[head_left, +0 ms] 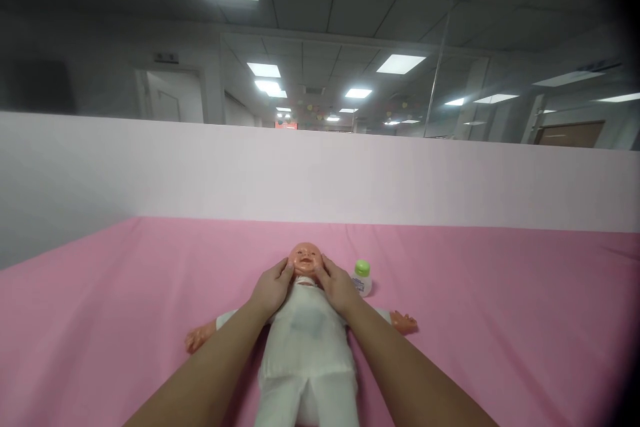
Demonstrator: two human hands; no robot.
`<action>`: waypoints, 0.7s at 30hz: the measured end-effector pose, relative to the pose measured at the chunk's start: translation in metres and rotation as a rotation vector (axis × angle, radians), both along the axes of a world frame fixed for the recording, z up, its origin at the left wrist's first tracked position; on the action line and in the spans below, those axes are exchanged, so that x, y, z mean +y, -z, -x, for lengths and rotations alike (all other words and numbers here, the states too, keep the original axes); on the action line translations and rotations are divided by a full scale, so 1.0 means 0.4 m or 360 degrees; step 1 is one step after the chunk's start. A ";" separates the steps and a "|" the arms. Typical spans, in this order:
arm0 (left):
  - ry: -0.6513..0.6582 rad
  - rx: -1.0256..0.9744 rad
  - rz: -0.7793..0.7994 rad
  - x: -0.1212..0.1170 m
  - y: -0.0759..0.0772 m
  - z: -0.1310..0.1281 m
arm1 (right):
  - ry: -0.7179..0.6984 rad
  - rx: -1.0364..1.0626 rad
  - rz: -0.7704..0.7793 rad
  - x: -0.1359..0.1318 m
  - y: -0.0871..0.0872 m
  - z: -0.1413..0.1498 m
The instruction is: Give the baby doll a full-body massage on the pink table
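A baby doll [311, 340] in a white cloth suit lies on its back with its arms spread out to both sides. My left hand [273, 288] cups the left side of the doll's head [306, 257], thumb by the cheek. On the opposite side my right hand [339, 283] holds the head the same way, its thumb near the jaw. The fingers of both hands curl behind the head and are partly hidden. Just right of my right hand stands a small clear bottle [362, 283] with a green cap.
A pink sheet [475, 300] covers the surface under the doll. Along the far side rises a low white wall [320, 177], and another wall part [45, 193] borders the left. Beyond are glass panels, a door [175, 97] and lit ceiling panels.
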State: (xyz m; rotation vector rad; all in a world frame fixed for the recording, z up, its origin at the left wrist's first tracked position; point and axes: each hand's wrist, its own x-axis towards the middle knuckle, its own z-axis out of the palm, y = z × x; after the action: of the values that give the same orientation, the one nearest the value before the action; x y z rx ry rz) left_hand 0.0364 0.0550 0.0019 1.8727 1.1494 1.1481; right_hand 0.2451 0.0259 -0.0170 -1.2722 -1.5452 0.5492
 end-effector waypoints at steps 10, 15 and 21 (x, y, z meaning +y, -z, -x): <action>0.0079 0.0184 -0.0007 -0.014 -0.013 0.005 | 0.0077 -0.0128 0.0104 -0.019 -0.029 0.028; 0.0104 0.0168 0.0003 -0.019 -0.017 0.005 | 0.0165 -0.0228 0.0090 -0.011 -0.017 0.028; 0.0086 0.0162 -0.0008 -0.017 -0.012 0.008 | 0.0105 -0.0206 0.0089 -0.002 -0.006 0.018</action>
State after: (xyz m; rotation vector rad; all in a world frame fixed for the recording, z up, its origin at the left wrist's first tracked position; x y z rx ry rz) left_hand 0.0330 0.0483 0.0067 1.9737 1.1444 1.0374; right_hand 0.2381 0.0249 -0.0144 -1.4204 -1.5971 0.4787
